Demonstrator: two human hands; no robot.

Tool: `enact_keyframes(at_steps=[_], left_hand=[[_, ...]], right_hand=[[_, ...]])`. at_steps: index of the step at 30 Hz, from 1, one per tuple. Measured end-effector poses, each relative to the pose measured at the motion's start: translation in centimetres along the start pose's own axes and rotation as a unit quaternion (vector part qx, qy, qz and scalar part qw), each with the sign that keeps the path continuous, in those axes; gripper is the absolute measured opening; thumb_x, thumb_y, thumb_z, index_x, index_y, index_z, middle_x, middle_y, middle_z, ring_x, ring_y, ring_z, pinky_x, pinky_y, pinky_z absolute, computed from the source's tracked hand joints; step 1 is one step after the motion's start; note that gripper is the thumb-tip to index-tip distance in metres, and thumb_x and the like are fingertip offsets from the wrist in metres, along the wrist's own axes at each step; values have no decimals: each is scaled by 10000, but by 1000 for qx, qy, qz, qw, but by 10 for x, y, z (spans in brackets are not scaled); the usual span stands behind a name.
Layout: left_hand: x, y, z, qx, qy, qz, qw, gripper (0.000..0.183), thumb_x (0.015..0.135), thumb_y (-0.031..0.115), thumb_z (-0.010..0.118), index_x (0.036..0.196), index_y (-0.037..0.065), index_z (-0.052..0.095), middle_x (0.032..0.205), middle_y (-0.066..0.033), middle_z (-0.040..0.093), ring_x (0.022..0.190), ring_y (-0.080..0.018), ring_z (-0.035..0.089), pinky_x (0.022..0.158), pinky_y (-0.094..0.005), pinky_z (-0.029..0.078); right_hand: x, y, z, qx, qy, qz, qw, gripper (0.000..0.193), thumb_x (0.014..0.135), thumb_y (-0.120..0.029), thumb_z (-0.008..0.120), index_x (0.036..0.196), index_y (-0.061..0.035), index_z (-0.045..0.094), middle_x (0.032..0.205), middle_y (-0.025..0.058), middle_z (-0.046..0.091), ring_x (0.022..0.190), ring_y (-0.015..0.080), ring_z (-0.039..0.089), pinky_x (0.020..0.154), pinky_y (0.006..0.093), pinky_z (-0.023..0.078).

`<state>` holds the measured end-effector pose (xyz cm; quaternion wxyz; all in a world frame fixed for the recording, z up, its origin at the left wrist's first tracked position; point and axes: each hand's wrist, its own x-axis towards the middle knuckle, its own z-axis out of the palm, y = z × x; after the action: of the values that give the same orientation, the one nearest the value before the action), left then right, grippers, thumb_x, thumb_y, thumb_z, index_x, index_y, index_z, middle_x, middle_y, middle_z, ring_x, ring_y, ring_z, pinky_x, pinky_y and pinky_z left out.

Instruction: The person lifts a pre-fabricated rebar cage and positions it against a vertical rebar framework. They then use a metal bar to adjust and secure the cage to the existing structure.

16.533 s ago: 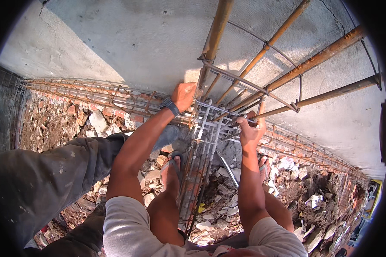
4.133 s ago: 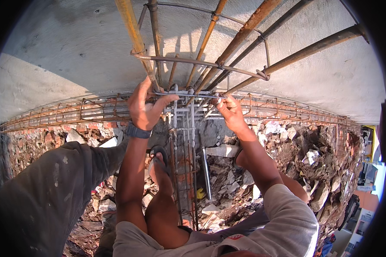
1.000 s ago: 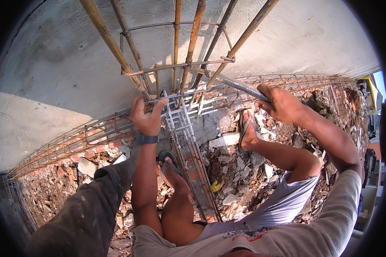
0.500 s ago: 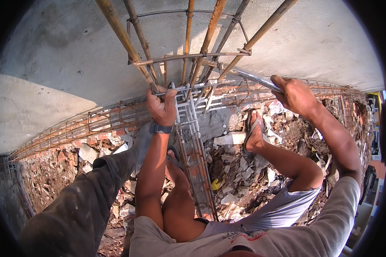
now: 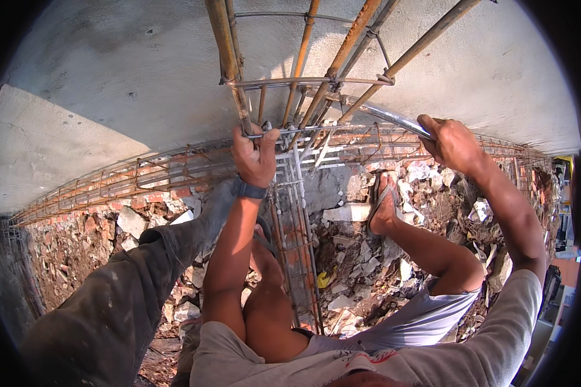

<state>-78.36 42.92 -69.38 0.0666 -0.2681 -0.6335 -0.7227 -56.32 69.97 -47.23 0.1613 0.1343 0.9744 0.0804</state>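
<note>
A cage of upright rusty rebar rises against the wall, tied by a square stirrup. My left hand, with a dark band on the wrist, is closed round the foot of the leftmost upright rebar, beside the end of a thin horizontal rod. My right hand grips one end of a silvery metal bar. The bar slants up to the left, and its far end reaches in among the uprights near the stirrup. How that end meets them is hard to make out.
A long horizontal rebar cage runs along the wall; another comes toward me between my legs. Broken brick and rubble cover the ground. Another person's dark-trousered leg stands close on my left.
The upright rebars now lean farther right in view, most at their tops. Both hands have shifted slightly right with their holds unchanged. The view itself has also moved a little.
</note>
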Motion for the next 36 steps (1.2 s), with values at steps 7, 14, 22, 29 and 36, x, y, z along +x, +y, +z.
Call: enact_keyframes(at_steps=[7,14,22,29,36], left_hand=[[-12,-3,12,-47,-2,-31,998,409,924,353,767,922,44,499,665,-7,443,608,-116,415,564,-311,379],[-3,-2,2,-71,-3,-33,997,353,928,297,768,930,47,519,689,1,511,637,-101,476,594,-282,406],[-5,-6,-1,-20,2,-49,999,341,934,330,751,942,47,560,744,-37,579,653,-138,527,632,-321,457],[-9,-11,-13,-48,-45,-71,995,289,946,283,727,961,37,577,782,-66,619,707,-140,578,650,-334,466],[19,21,-68,28,-297,-43,953,330,950,131,626,1245,16,537,1146,-141,649,1076,-199,608,887,-382,495]], right_hand=[[30,61,16,-88,75,-66,991,283,873,-142,681,1102,-105,517,763,170,671,690,389,677,616,502,530],[14,34,23,25,25,-32,999,322,866,-125,683,1131,-94,502,808,205,676,726,447,656,642,532,505],[-10,7,29,74,13,5,997,285,910,-149,659,1108,-77,467,751,235,654,746,471,646,658,562,493],[-6,1,37,33,48,-2,998,265,941,-163,631,1140,-92,470,845,207,688,741,440,668,647,556,509],[0,14,39,65,47,-9,997,334,907,-116,647,1208,-101,502,883,226,686,758,474,653,680,559,506]])
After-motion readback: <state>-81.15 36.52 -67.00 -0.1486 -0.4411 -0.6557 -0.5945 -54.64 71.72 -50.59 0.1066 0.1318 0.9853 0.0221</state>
